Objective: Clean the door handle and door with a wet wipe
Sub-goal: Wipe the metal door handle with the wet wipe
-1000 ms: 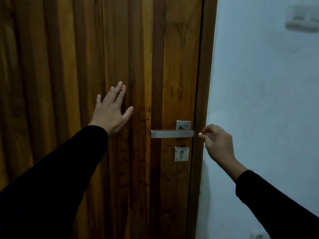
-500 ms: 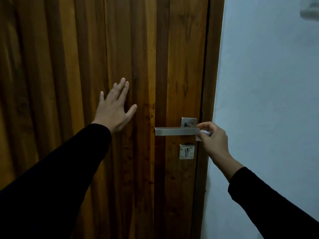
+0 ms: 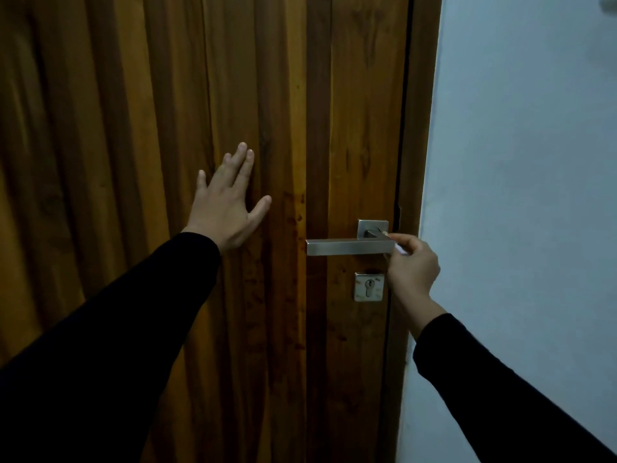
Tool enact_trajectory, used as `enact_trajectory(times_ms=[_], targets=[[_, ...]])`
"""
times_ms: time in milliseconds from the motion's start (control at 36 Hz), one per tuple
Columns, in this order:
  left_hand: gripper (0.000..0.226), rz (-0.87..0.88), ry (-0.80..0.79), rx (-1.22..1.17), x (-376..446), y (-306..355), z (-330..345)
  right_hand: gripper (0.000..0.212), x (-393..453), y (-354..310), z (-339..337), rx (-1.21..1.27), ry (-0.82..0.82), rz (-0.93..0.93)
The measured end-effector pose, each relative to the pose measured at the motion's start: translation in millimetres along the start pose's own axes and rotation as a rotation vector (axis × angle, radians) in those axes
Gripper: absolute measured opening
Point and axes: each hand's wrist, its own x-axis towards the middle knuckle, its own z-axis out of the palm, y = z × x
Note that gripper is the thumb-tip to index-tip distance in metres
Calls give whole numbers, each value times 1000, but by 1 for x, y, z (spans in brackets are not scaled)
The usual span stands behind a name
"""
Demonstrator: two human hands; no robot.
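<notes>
Broadly, one wooden door fills the left and middle, shut against its frame, with a pale wall to the right. The left hand lies flat on the planks, fingers straight and spread, holding nothing, well left of the handle. One metal lever handle runs level from its square plate, with one keyhole plate just below. The right hand meets the lever's right end; its grip is curled tight, fingertips pinching one small white wipe against that end. Only a sliver of wipe shows between fingers. Both sleeves are dark.
</notes>
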Motion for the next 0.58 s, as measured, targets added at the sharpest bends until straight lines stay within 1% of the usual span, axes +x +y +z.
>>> enact_trajectory(times_ms=[83,167,389,472,583], targets=[[76,1,5,-7,0,0,1,16,-9,1,11,3,67,70],[76,2,16,-8,-1,0,2,19,-13,-1,19,36,97,138],[78,1,23,-14,1,0,5,18,-22,-10,25,152,112,279],[78,5,18,-24,0,0,4,16,-26,-11,28,190,80,303],[80,9,0,-37,0,-1,1,32,-33,-14,35,243,59,348]])
